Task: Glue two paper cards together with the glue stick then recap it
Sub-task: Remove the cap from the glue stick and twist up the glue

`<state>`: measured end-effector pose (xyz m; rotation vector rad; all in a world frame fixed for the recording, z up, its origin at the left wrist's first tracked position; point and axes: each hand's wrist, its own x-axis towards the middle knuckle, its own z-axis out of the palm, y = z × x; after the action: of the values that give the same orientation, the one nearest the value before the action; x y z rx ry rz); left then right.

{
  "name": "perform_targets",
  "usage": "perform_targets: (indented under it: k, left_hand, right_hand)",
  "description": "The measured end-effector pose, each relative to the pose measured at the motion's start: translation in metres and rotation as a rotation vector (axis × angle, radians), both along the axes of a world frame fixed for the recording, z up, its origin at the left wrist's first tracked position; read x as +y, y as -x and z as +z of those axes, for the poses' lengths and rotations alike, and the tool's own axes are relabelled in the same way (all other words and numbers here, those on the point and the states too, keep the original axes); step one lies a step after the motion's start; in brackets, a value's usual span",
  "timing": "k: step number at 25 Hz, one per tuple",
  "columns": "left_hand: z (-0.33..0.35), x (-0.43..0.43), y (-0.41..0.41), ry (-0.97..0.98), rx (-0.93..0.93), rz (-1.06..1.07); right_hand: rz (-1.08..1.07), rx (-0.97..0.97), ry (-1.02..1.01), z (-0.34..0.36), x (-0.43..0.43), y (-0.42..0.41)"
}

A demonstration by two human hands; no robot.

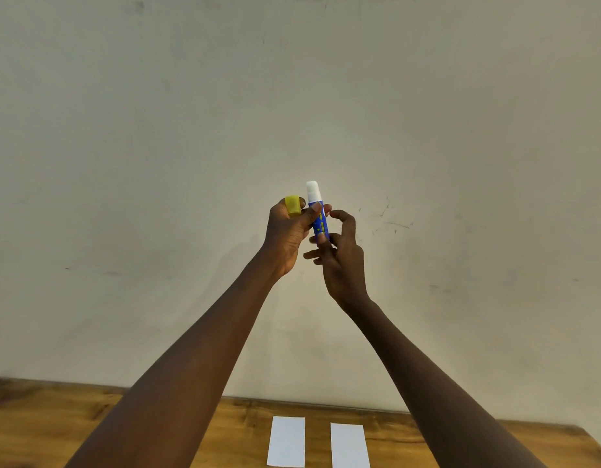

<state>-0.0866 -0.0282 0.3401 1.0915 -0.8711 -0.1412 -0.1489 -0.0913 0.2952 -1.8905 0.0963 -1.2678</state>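
The brown wooden surface lies lowest, with the pale flat wall behind it. On it two white rectangular paper cards lie side by side with a gap between them: the left card and the right card. Well above them, before the wall, the blue cylindrical plastic glue stick stands upright between the left grip and the right grip. The left grip pinches its middle and the right grip pinches its lower end. The yellow plastic cap sits in the left grip, just left of the stick and off it.
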Motion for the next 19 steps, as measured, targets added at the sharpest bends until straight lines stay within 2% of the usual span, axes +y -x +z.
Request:
perform_targets:
  k: [3, 5, 12, 16, 19]
  left_hand:
    - [0.0032, -0.0008, 0.0001, 0.019, -0.006, -0.037]
    - [0.0057, -0.0003, 0.0024, 0.020, -0.018, -0.031]
    - [0.0068, 0.0024, 0.0032, 0.008, -0.046, 0.016]
    - [0.0046, 0.0009, 0.0038, 0.035, -0.048, 0.022]
    - [0.0020, -0.0010, 0.0019, 0.023, -0.061, -0.022]
  right_hand:
    - [-0.175, -0.034, 0.013, 0.0017, -0.0004, -0.0019]
    - [-0.202, -0.034, 0.040, 0.0027, 0.0005, -0.0029]
    - [0.037, 0.014, 0.002, 0.0033, 0.0010, 0.0016]
    - [-0.233, 0.016, 0.117, 0.0018, 0.0043, 0.0027]
    - [-0.248, -0.010, 0.063, 0.0055, 0.0034, 0.0019]
